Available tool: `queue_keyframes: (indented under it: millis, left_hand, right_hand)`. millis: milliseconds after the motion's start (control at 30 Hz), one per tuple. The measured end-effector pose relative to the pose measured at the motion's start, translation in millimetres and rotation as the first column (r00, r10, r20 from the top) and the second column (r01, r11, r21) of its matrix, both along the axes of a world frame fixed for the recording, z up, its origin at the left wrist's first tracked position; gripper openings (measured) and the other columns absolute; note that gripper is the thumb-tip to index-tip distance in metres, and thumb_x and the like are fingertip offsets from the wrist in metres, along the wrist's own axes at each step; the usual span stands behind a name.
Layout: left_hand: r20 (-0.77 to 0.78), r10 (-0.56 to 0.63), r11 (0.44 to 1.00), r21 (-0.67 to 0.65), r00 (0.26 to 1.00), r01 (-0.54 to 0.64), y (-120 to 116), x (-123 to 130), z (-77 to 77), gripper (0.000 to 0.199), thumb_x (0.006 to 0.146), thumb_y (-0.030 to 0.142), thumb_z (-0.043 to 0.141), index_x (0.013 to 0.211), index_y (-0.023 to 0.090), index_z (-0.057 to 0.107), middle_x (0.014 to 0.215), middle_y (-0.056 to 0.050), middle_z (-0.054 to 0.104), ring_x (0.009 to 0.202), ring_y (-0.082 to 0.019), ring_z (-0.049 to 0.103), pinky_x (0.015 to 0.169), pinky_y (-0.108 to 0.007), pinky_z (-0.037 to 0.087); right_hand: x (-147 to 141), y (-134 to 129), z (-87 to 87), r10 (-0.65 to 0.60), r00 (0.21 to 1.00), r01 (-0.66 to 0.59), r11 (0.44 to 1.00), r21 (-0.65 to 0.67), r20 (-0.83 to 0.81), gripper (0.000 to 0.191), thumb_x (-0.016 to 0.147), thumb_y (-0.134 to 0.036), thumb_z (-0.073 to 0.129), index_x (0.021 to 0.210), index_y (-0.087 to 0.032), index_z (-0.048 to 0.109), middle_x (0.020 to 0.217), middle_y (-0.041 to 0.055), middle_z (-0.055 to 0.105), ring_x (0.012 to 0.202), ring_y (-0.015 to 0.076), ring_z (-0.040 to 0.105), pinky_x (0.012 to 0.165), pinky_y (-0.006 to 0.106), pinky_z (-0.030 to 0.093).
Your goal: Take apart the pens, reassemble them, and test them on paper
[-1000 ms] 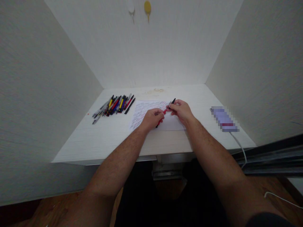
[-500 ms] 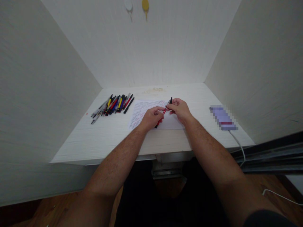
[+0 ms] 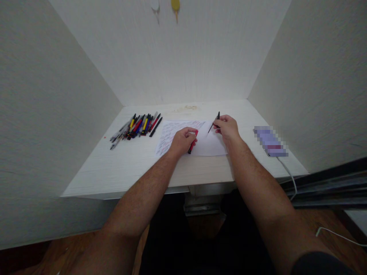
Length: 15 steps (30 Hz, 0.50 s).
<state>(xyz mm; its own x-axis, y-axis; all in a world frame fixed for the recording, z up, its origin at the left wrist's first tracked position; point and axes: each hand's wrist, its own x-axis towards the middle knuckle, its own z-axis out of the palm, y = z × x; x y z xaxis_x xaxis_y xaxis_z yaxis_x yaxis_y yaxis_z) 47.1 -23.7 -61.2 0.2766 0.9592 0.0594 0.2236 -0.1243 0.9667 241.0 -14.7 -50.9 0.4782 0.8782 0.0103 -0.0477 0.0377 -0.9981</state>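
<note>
My left hand [image 3: 185,140] is closed around a red pen barrel [image 3: 192,143] with a black lower end, held over the sheet of paper [image 3: 206,149]. My right hand [image 3: 227,126] pinches the black top part of a pen [image 3: 218,115]; a thin dark refill [image 3: 210,128] points down and left from it. The two parts are apart, a short gap between the hands. Beneath them, the paper's left half is covered with slanted handwriting in dark and reddish ink, while its right side is white.
A heap of pens [image 3: 137,128] in several colours lies at the left of the white desk [image 3: 114,168]. To the right is a blurred-out phone-like object [image 3: 271,141] with a white cable [image 3: 288,172]. Pale panels [image 3: 186,57] enclose the back and both sides.
My right hand has moved right and slightly up, pulling the black top part and its refill out of the red barrel. The left hand has kept its place with the barrel.
</note>
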Motion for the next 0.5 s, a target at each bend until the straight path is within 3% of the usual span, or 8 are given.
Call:
queue_keyframes:
  millis: [133, 267, 500]
  left_hand:
    - [-0.095, 0.103, 0.994, 0.049, 0.99, -0.099, 2.8, 1.6, -1.2, 0.031, 0.075, 0.023, 0.059, 0.103, 0.016, 0.069, 0.07, -0.002, 0.071, 0.045, -0.008, 0.049, 0.044, -0.02, 0.035]
    - [-0.207, 0.158, 0.986, 0.082, 0.965, -0.144, 4.7, 2.7, -0.2, 0.03, 0.074, 0.027, 0.062, 0.099, 0.016, 0.074, 0.07, -0.004, 0.071, 0.05, -0.011, 0.055, 0.046, -0.021, 0.038]
    - [-0.472, -0.044, 0.999, 0.003, 0.881, 0.052, 15.9, 1.9, 17.8, 0.014, 0.067, 0.026, 0.07, 0.073, 0.016, 0.078, 0.054, -0.005, 0.065, 0.045, -0.013, 0.054, 0.044, -0.024, 0.038]
  right_hand:
    - [-8.9, -5.9, -2.1, 0.197, 0.957, -0.168, 0.975, -0.143, 0.216, 0.017, 0.058, -0.01, 0.067, 0.066, -0.019, 0.055, 0.05, -0.0017, 0.058, 0.044, 0.0108, 0.051, 0.04, 0.021, 0.037]
    - [-7.9, -4.2, -8.9, 0.232, 0.915, -0.169, 0.963, -0.21, 0.331, 0.016, 0.057, -0.008, 0.066, 0.065, -0.019, 0.057, 0.049, -0.0006, 0.058, 0.042, 0.0111, 0.049, 0.039, 0.022, 0.034]
    - [-0.1, 1.4, -19.7, 0.261, 0.84, -0.184, 0.962, -0.204, 0.476, 0.013, 0.054, -0.013, 0.067, 0.061, -0.019, 0.058, 0.053, 0.0003, 0.058, 0.051, 0.0122, 0.051, 0.046, 0.023, 0.033]
